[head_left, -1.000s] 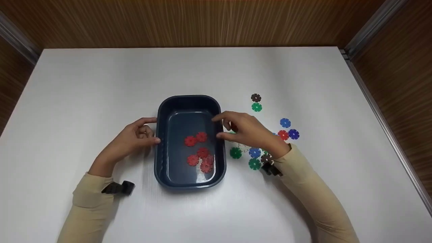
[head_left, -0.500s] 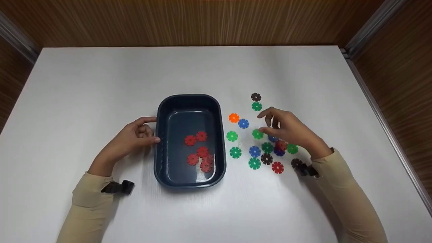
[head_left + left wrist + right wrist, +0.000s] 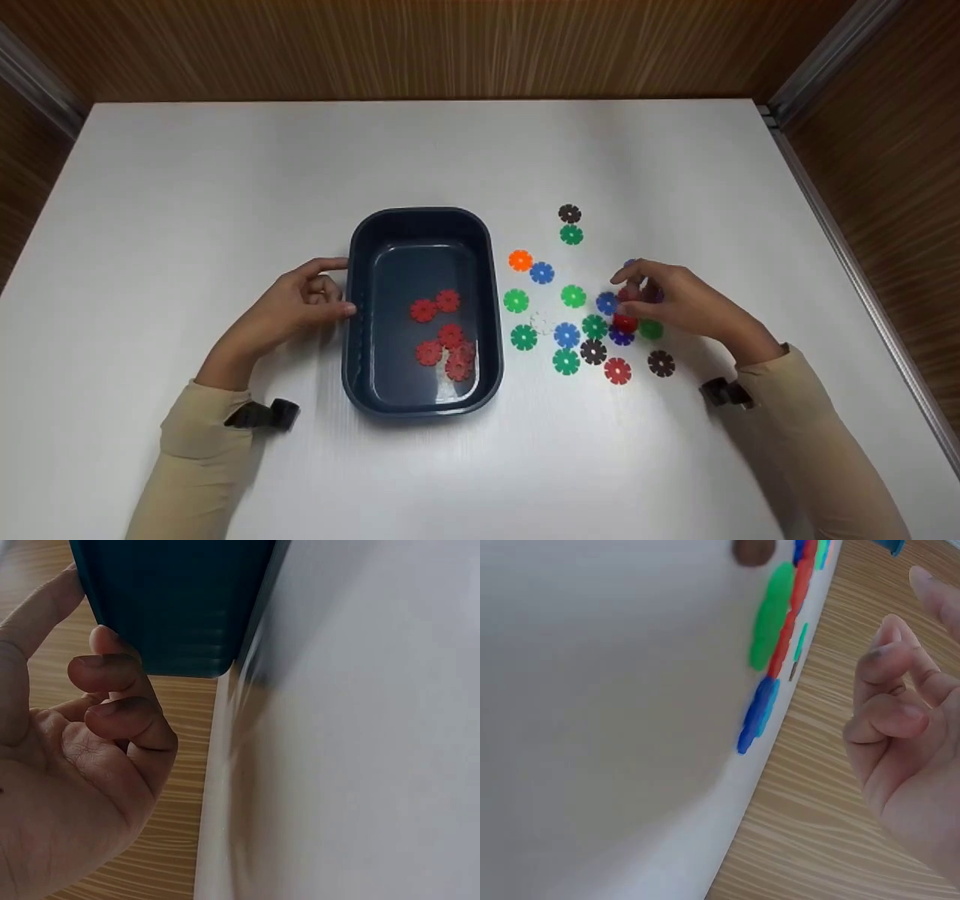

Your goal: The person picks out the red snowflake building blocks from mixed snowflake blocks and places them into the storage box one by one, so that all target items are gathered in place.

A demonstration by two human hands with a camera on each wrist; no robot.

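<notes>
A dark blue tray (image 3: 420, 225) sits mid-table with several red discs (image 3: 447, 339) lying in it. My left hand (image 3: 339, 288) holds its left wall, thumb at the rim and curled fingers against the side; the left wrist view shows that hand (image 3: 90, 765) close against the tray (image 3: 172, 607). My right hand (image 3: 627, 292) hovers over the scattered discs to the right of the tray, index finger and thumb just apart above a red disc (image 3: 625, 322). The right wrist view shows its fingers (image 3: 889, 701) loosely curled and holding nothing.
Loose discs lie to the right of the tray: orange (image 3: 520, 260), blue (image 3: 541, 272), green (image 3: 573, 295), brown (image 3: 569, 214) and another red (image 3: 617, 370). Wooden walls surround the white table (image 3: 225, 165).
My right hand has moved from the tray's right rim out to the right, over the scattered discs, uncovering several of them. The left hand and the tray have stayed put.
</notes>
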